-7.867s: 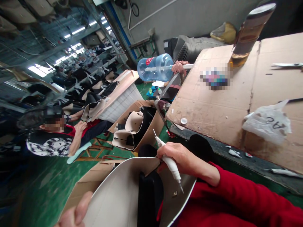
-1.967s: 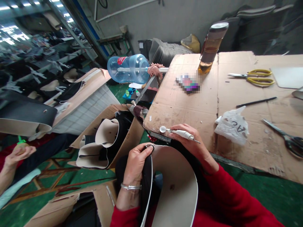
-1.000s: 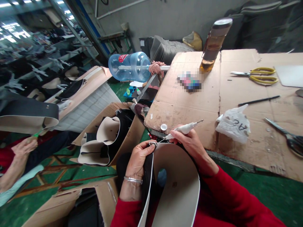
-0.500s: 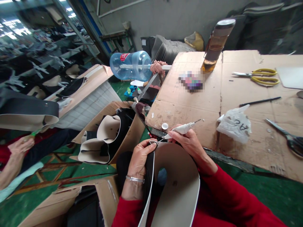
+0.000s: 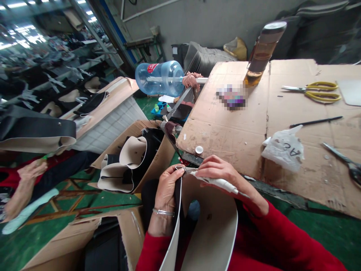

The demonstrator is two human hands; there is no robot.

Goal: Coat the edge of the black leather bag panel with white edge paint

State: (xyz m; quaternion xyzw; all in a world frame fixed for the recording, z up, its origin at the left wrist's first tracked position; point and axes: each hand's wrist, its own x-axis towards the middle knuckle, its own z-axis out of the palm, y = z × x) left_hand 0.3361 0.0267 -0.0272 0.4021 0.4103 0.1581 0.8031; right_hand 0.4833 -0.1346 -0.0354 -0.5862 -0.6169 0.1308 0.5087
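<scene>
My left hand [image 5: 166, 190] pinches the upper edge of a curved panel [image 5: 213, 229], dark on one face and beige on the other, bent round in front of me. A small loop shows at the pinched edge. In my right hand [image 5: 221, 171] is a slim tool with a white wrapped handle [image 5: 224, 183]; a thin metal spike sticks out of its rear end. Its front end lies beside the pinched edge; whether it touches is hard to see. A small white cap [image 5: 199, 149] lies on the table corner just beyond my hands.
The cardboard-covered table [image 5: 231, 131] holds yellow-handled scissors [image 5: 323, 92], a black pen [image 5: 316, 121], a plastic bag [image 5: 284, 148], dark scissors [image 5: 346, 162] and a drink bottle [image 5: 263, 52]. A carton of panels [image 5: 153, 162] stands left. Another person's hand [image 5: 31, 173] is at far left.
My right hand has rolled over, palm down, and the white-handled tool has swung so its rear end points down and right instead of up. My left hand keeps its pinch.
</scene>
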